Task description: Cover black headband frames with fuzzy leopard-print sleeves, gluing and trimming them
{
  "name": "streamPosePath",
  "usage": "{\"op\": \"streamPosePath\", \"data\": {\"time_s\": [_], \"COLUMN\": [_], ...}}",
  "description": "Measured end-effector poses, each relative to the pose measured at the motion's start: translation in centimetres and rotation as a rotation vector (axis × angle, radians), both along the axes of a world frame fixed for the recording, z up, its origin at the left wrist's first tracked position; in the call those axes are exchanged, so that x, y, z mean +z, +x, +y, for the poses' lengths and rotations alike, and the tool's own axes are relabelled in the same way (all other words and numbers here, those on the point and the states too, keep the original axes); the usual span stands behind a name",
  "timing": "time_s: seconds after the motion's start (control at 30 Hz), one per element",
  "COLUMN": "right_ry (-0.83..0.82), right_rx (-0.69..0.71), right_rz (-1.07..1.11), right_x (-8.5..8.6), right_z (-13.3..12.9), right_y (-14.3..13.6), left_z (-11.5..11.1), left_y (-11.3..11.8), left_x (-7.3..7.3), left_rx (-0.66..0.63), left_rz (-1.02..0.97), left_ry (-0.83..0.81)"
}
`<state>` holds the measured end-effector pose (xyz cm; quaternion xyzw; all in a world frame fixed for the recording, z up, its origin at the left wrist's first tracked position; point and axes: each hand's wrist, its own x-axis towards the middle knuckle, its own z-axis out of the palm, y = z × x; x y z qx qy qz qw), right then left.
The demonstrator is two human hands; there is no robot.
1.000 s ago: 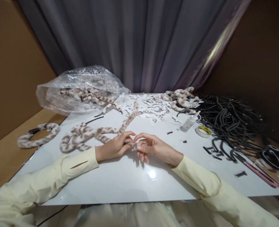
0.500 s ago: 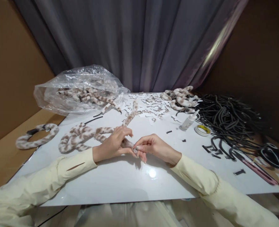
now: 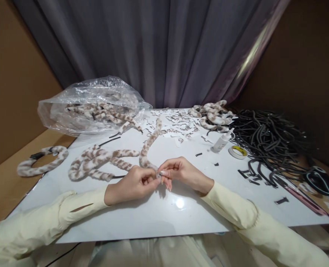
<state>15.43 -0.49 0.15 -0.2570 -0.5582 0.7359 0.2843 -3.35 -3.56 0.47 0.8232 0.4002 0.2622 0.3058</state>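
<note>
A brown-and-white furry tube [image 3: 146, 148] curves over the white table, its near end between my hands. My left hand [image 3: 139, 181] is closed, thumb and finger pinching at that end. Touching it, my right hand [image 3: 178, 172] pinches the same tip with thumb and forefinger, its other fingers curled below. The fingertips partly hide the tube's end. More furry tubes [image 3: 90, 161] lie looped left of my left hand, a black cord poking out of one. On the far left rests a furry ring [image 3: 43, 160] with a black section.
A clear plastic bag [image 3: 94, 105] of furry tubes stands at the back left. Paper scraps [image 3: 178, 124] litter the back middle. To the right are a white bottle [image 3: 221, 142], a tape roll [image 3: 237, 152], a heap of black cords [image 3: 267, 137], short black pieces and a furry pile [image 3: 213, 115].
My left hand has let go farther up the tube, turned and closed at its near end, so more of the tube shows. My right hand has hardly moved.
</note>
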Motion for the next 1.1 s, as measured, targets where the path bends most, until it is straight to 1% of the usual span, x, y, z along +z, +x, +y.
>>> {"op": "streamPosePath", "data": {"time_s": [0.13,0.33,0.43,0.53,0.6,0.73,1.0,1.1], "right_ry": [0.002,0.005,-0.001,-0.028,-0.057,-0.089,-0.063,-0.082], "right_rx": [0.011,0.016,0.024,0.036,0.050,0.072,0.082,0.078], "right_rz": [-0.004,-0.017,0.005,0.049,0.071,0.058,-0.018,-0.025], "right_x": [0.0,0.1,0.0,-0.2,-0.4,-0.4,-0.1,0.0], "right_z": [0.0,0.0,0.0,0.0,-0.1,-0.2,-0.4,-0.4], "right_y": [0.0,-0.1,-0.1,-0.1,-0.1,-0.2,-0.3,-0.2], "left_z": [-0.1,-0.2,-0.2,-0.1,0.0,0.1,-0.3,-0.7], "left_y": [0.1,0.2,0.2,0.2,0.1,-0.1,0.1,0.2], "left_x": [0.4,0.7,0.6,0.7,0.8,0.9,1.3,1.3], "left_rx": [0.006,0.051,0.068,0.033,-0.010,-0.087,-0.094,-0.137], "left_rz": [-0.018,-0.050,-0.121,-0.203,-0.220,-0.222,-0.159,-0.144], "left_ry": [-0.080,-0.322,-0.461,-0.542,-0.546,-0.498,-0.435,-0.422]}}
